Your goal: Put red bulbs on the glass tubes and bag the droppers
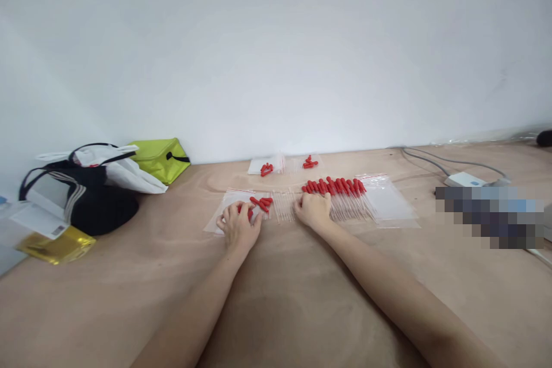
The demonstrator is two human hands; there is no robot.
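Red-headed sticks (345, 191) are lying in a row on the wooden tabletop (267, 310), heads toward the wall (302, 57), with bare pale sticks (282, 206) lying to their left. The right hand (314, 210) is resting between both groups, fingers curling under; whether it is grasping a stick cannot be told. The left hand (238, 227) is arching over loose red pieces (262, 204) on a clear bag (217, 221), its grasp likewise indeterminable. A lime-green bag (157, 158) is standing farther left.
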